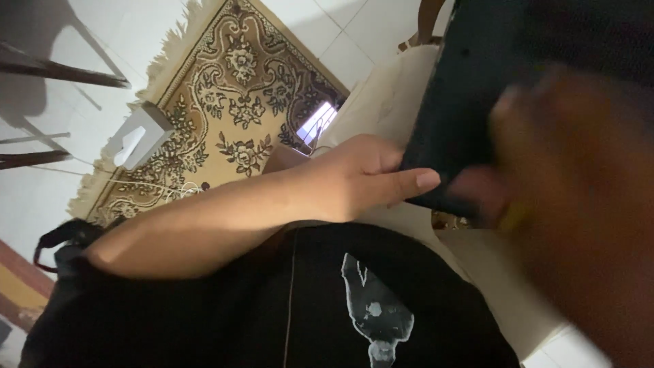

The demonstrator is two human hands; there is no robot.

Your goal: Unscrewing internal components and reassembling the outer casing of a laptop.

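Head view, tilted, looking down past a black shirt (286, 307) with a pale print.

Left hand (361, 178): the arm comes in from the lower left and the thumb lies straight along the lower edge of a dark flat panel (470, 102). The other fingers are tucked behind that edge, so the hand is closed on the panel in a thumb-over clamp. The panel is held up near the chest, tilted, with its top running out of frame at the upper right.

Right hand (579, 204): very close to the lens and badly blurred. It sits in front of the panel's right side. Cannot tell whether it is spread or gripping, nor whether it touches the panel. A yellowish smear by it could be a small thing or just blur.

Surroundings: a cream padded surface (388, 102) lies under the panel, perhaps a cushion or seat. On the tiled floor (48, 197) is a patterned beige rug (231, 88) with a fringe, and a small white box (139, 136) sits on its edge. Dark furniture legs (61, 71) show at the far left.

Step in hand, as a judgement: the panel is being steadied by the left hand while the right works at or near its face. Any further handling would need the left clamp to stay firm, since only the lower edge is held and the panel looks wide.
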